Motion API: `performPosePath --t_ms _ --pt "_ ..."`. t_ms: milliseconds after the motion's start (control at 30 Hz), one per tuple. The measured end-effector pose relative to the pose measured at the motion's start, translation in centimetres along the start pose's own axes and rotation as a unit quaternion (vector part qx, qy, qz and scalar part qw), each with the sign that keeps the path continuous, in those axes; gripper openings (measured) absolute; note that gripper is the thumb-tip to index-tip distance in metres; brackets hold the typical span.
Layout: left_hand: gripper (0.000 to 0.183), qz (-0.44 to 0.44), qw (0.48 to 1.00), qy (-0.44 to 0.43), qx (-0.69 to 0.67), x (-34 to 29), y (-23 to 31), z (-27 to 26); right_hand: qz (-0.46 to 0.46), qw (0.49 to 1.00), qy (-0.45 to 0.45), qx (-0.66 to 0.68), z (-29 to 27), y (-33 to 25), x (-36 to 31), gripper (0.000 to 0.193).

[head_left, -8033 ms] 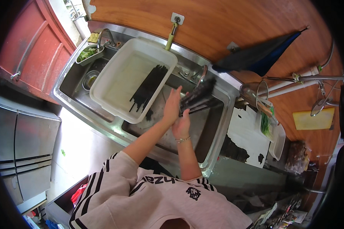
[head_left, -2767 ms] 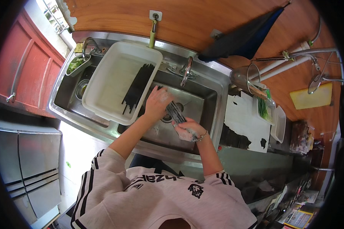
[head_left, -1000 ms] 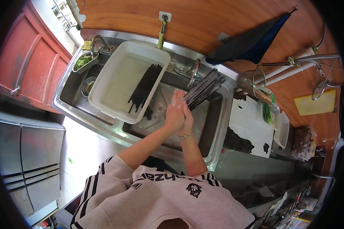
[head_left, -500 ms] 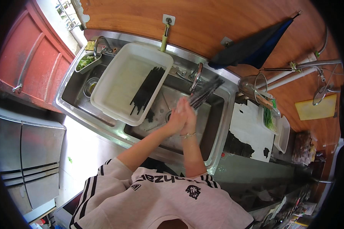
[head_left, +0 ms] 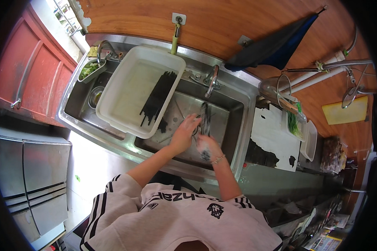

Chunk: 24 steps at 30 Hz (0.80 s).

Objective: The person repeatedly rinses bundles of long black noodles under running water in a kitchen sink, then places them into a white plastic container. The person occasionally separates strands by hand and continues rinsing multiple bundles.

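Note:
A bundle of black chopsticks (head_left: pixel 205 117), smeared by motion, stands over the right sink basin. My right hand (head_left: pixel 208 146) is wrapped round its lower part, with dark ends showing below the fingers. Just to the left, my left hand (head_left: pixel 185 131) is held with its fingers apart, close to the bundle; whether it touches cannot be seen. More black chopsticks (head_left: pixel 158 97) lie side by side in a large white plastic tub (head_left: pixel 121 88), along its right side. Beyond the bundle, a curved faucet (head_left: pixel 213 79) reaches over the basin.
The tub straddles both basins of the steel sink (head_left: pixel 235 125). A small container of green leaves (head_left: pixel 89 71) sits at the far left beside another faucet (head_left: pixel 102 50). To the right are a peeling white board (head_left: pixel 272 136) and a tray of green onions (head_left: pixel 295 125). A dark umbrella (head_left: pixel 272 48) hangs behind.
My hands were pressed together round the tilted bundle. Now they are apart, the right lower and nearer me, and the bundle has come nearer and stands more upright in view.

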State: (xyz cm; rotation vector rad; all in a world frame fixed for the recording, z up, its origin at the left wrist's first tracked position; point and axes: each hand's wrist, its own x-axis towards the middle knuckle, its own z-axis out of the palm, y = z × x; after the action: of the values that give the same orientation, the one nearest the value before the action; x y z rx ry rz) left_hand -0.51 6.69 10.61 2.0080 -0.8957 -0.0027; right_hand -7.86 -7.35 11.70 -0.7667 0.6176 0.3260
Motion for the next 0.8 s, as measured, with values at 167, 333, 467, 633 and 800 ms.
performPosePath --t_ms 167,333,467,633,800 --pt "0.044 0.023 0.962 -0.197 0.188 0.9 -1.0 -0.4 0.201 0.931 -0.256 0.167 -5.4 -0.2 -1.9 0.030" --pt "0.046 -0.078 0.982 -0.160 0.072 0.8 1.9 0.7 -0.097 0.976 0.135 0.143 -2.9 1.0 0.8 0.054" --pt "0.049 -0.077 0.997 0.025 0.011 1.6 3.5 1.2 -0.158 0.940 -0.184 0.242 1.8 1.6 2.5 0.054" --pt "0.057 -0.300 0.924 0.110 -0.209 3.1 2.3 1.0 -0.174 0.959 -0.139 0.175 6.0 0.7 3.8 0.057" --pt "0.055 -0.270 0.953 0.058 -0.128 3.2 1.8 0.0 -0.162 0.950 -0.155 0.216 8.1 0.0 3.8 0.055"
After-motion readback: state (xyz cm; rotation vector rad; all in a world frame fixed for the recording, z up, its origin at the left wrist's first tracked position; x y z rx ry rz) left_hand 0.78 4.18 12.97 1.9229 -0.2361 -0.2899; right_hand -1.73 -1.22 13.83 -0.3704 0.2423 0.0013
